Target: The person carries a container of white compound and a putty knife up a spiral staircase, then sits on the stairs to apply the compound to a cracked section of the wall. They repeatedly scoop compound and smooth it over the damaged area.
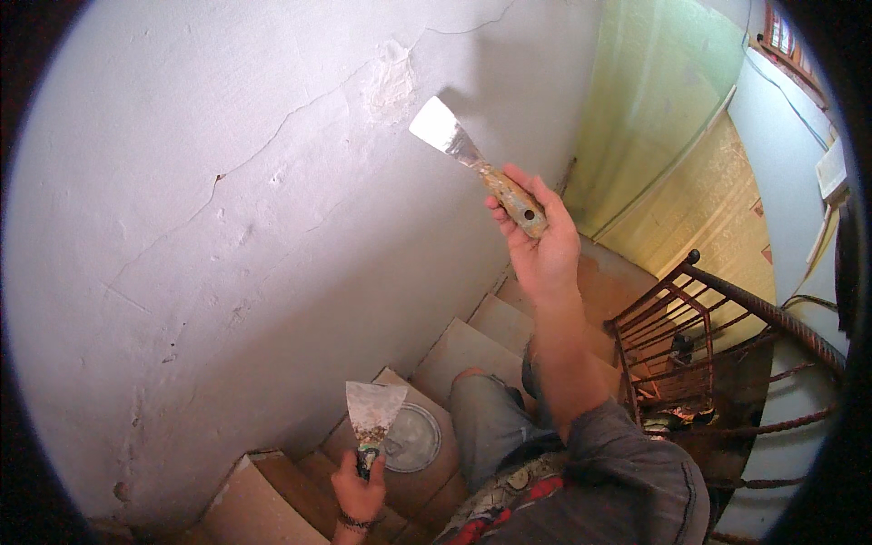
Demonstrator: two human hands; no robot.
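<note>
My right hand (545, 236) is raised toward the wall and closed around the worn wooden handle of a putty knife (513, 195). Its shiny blade points up and left, just below and right of a rough white filler patch (392, 84); I cannot tell if it touches the wall. Lower down, my left hand (360, 495) grips a wider putty knife (374, 413) by its dark handle, blade upward and stained with brown marks and whitish residue. Behind that blade a round container of greyish-white paste (416, 438) stands on a stair, partly hidden by the knife.
A long crack (282, 123) runs diagonally across the pale wall (182, 82). Tiled stairs (468, 350) descend along the wall's foot under me. To the right stand a rusty metal railing (727, 300) and a yellow-green translucent sheet (663, 100). My bent knee (486, 400) is beside the container.
</note>
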